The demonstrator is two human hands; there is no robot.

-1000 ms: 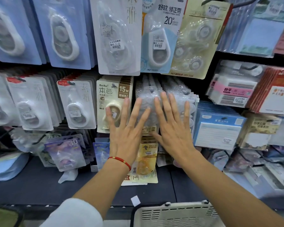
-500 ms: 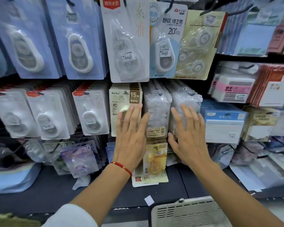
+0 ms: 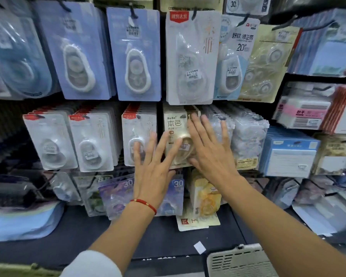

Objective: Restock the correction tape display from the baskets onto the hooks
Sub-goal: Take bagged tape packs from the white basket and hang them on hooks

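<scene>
Presently, both hands are up against the middle row of the display, holding nothing.
Left hand: left hand (image 3: 154, 172) is flat and fully open, fingers spread, palm toward the packs; fingertips lie over the lower edge of a white blister pack (image 3: 137, 136) and the left side of the beige pack (image 3: 175, 134). Nothing gripped.
Left wrist: a red cord bracelet (image 3: 144, 203); a pale sleeve (image 3: 92, 264) shows at the bottom edge.
Right hand: right hand (image 3: 212, 154) is also open and flat, fingers splayed, laid over the right half of the beige pack and reaching onto the clear bubble packs (image 3: 246, 136) just beside it. No grasp visible.
Beige pack: front of its hook row, printed "BoBo", correction tape under a blister, sitting between the two hands.
Middle row, left: more white blister packs (image 3: 92, 142) hang in deep stacks.
Top row: blue-carded correction tapes (image 3: 136, 54), a white card with a red tab (image 3: 192, 56), a light blue "20" card (image 3: 234, 56).
Bottom row: purple "30" packs (image 3: 118, 194) and a yellow pack (image 3: 206, 196) hang low, near the dark shelf (image 3: 68, 236).
Right of display: blue boxed goods (image 3: 288, 154) and other stationery, blurred.
Basket: white slotted basket (image 3: 242, 262) at the bottom edge, below the right forearm; contents not visible.
</scene>
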